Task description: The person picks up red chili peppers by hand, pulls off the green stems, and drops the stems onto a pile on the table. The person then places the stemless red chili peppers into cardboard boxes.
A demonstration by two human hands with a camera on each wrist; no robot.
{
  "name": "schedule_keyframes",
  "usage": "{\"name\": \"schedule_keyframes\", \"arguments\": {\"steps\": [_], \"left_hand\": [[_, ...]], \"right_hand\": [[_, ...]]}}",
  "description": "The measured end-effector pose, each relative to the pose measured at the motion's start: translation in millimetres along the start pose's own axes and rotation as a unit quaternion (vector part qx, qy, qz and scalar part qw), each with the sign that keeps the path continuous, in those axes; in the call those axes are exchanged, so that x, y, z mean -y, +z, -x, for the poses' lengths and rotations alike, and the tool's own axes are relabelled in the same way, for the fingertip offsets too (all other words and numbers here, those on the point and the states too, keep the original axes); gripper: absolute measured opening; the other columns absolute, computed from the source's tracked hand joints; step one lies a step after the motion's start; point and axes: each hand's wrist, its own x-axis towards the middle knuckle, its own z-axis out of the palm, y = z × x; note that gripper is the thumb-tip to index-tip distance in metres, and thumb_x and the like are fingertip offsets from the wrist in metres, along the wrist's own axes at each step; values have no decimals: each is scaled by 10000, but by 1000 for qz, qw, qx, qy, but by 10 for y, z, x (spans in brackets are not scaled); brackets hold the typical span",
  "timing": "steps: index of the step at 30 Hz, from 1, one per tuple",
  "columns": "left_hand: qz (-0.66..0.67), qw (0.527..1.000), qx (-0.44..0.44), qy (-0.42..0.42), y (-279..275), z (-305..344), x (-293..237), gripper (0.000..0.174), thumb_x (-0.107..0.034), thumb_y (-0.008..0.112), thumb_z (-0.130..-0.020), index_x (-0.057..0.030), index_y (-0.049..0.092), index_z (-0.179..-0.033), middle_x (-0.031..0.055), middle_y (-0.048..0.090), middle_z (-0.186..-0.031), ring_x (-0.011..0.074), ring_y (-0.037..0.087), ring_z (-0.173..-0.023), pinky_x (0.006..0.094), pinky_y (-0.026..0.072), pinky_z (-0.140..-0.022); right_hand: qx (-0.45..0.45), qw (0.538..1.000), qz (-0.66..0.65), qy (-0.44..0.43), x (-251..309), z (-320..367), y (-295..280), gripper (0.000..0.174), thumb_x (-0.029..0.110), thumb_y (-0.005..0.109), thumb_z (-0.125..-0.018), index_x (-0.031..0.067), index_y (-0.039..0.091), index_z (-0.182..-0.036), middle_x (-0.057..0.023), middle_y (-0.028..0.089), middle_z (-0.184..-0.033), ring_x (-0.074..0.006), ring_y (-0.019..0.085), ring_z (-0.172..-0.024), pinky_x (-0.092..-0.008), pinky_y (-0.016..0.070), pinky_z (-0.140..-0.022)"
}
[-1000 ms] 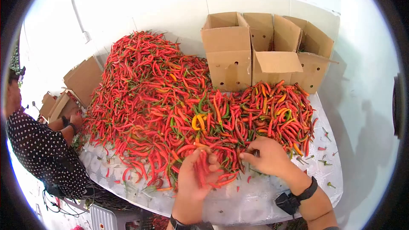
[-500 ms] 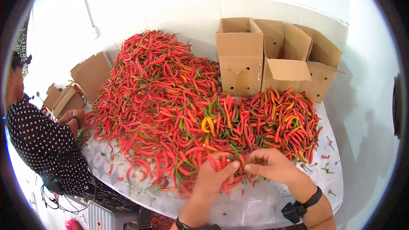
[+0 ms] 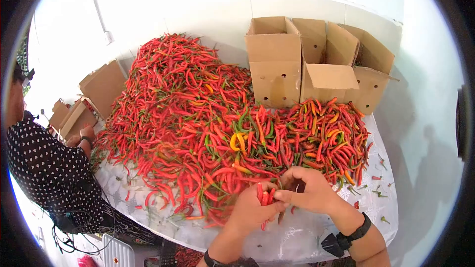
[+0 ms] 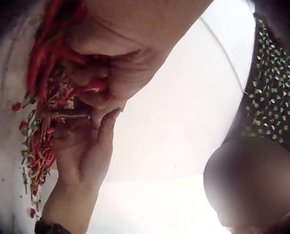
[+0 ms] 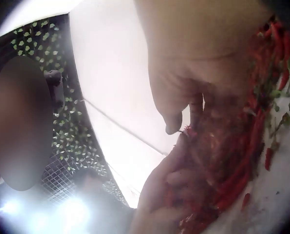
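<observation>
Several red chili peppers [image 3: 264,197] are gripped in my left hand [image 3: 250,212], low over the near edge of the table, their ends poking out past the thumb. My right hand [image 3: 311,193] meets it from the right, thumb and fingertips pinching a chili at the left hand's fingers. A darker brownish chili [image 4: 69,115] shows between the two hands in the left wrist view. Right behind them lies a large heap of red chilies [image 3: 173,94], some with green stems. A smaller pile of chilies [image 3: 331,138] lies beyond my right hand.
Open cardboard boxes [image 3: 274,76] stand along the back right against the wall. Loose green stems [image 3: 380,194] are scattered on the white tabletop [image 3: 307,237] at right. Another person in a patterned shirt [image 3: 44,168] works at the left beside smaller cardboard boxes [image 3: 76,118].
My right hand has moved from the edge of the smaller pile to meet my left. The left hand, with its chilies, has shifted right and turned thumb-inward.
</observation>
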Motion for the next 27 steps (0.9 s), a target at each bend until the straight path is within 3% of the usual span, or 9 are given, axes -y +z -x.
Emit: {"name": "schedule_keyframes", "arguments": {"steps": [3, 5, 7, 10, 14, 18, 19, 25, 27], "left_hand": [[-33, 999, -28, 2, 41, 33, -22, 235, -98, 757, -778, -33, 608, -949, -12, 604, -727, 56, 542, -597, 223, 438, -531], [9, 998, -52, 38, 79, 30, 34, 267, -193, 775, -797, -26, 604, -916, 6, 612, -681, 56, 493, -510, 227, 390, -460], [44, 998, -30, 34, 57, 18, 45, 282, -196, 777, -795, -19, 608, -934, -2, 601, -672, 51, 489, -512, 224, 381, -457], [65, 997, -14, 34, 22, 27, 29, 294, -201, 776, -796, -17, 613, -957, -15, 579, -655, 45, 481, -513, 215, 372, -458], [76, 997, -13, 10, 33, 52, -5, 296, -208, 773, -799, -21, 618, -968, -30, 551, -641, 39, 467, -512, 207, 362, -458], [81, 997, -7, 11, -25, -15, 73, 279, -203, 756, -813, -25, 621, -980, -31, 553, -656, 37, 460, -512, 206, 357, -456], [73, 997, -17, 10, -16, -12, 54, 274, -200, 752, -816, -24, 621, -981, -31, 553, -659, 36, 460, -513, 206, 357, -457], [112, 993, -21, 7, -18, -23, 50, 212, -125, 691, -848, 8, 621, -998, -8, 567, -669, 45, 452, -472, 208, 352, -432], [147, 989, -25, 8, -30, -15, 11, 224, -145, 688, -858, 0, 613, -1010, -8, 565, -667, 47, 458, -482, 209, 362, -442]], "right_hand": [[20, 997, -24, 66, -84, -8, -25, 230, 233, 723, -839, 23, 643, -888, -10, 634, -761, -89, 573, -695, -257, 468, -630], [15, 990, -102, 98, -33, -26, -62, 224, 228, 714, -848, 20, 642, -887, -10, 634, -755, -88, 572, -691, -260, 470, -631], [22, 970, -217, 110, -39, -39, -89, 216, 236, 697, -868, 27, 642, -876, 8, 617, -737, -74, 556, -672, -252, 456, -608], [55, 966, -201, 153, -37, -37, -112, 219, 253, 692, -876, 41, 641, -856, 29, 594, -726, -52, 529, -660, -236, 429, -583], [62, 977, -174, 103, -89, -40, -111, 249, 266, 687, -881, 55, 625, -766, 52, 563, -680, -34, 486, -631, -224, 392, -550], [-30, 994, -94, 51, -90, -18, -12, 251, 235, 719, -847, 41, 612, -729, 29, 563, -644, -32, 476, -594, -236, 394, -523], [-55, 993, -95, 48, -45, -10, 14, 233, 202, 732, -819, 27, 608, -728, -3, 560, -637, -61, 497, -585, -258, 407, -520], [-184, 962, 129, -155, -39, -10, 88, 186, 148, 705, -804, 9, 601, -737, -87, 536, -645, -164, 540, -580, -303, 429, -533], [-156, 982, 88, -66, -9, -16, -7, 183, 158, 695, -812, 13, 610, -740, -96, 547, -653, -176, 551, -594, -313, 434, -544]]}}
